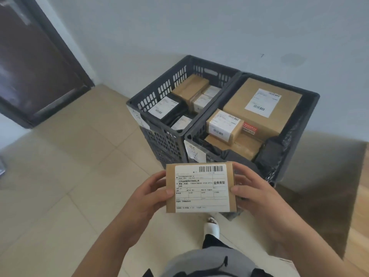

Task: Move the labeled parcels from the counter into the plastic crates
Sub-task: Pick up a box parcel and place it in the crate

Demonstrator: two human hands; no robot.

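Nearest: grey garment at the person's waist, a foot in a white sandal [212,224] on the tiled floor [60,166] below

Left hand [147,193] and right hand [253,194] hold a small brown parcel [200,186] between them at chest level, label side up. Left grip: thumb laid on the parcel's top face near its left edge, fingers curled under. Right grip: thumb on the top face at the right edge, fingers wrapped round the far right corner. White shipping label [201,188] covers most of the top face; barcode at its upper right, printed text below

The parcel is in the air, just in front of the crates, over neither of them as far as I can tell

Beyond: two dark plastic crates side by side against the wall, touching. Left crate [159,92] has slotted walls; it holds several brown boxes and dark-wrapped packets with white labels. Right crate [299,124] holds a large flat brown box [263,108] with a white label, a smaller labeled box [224,124] lying against its near edge, another brown box beneath, and dark bags at the near side. A paper tag hangs on the near corner of each crate

Far left: dark brown door [34,62]. Pale wall [199,27] behind everything. Wood-toned surface at far right edge
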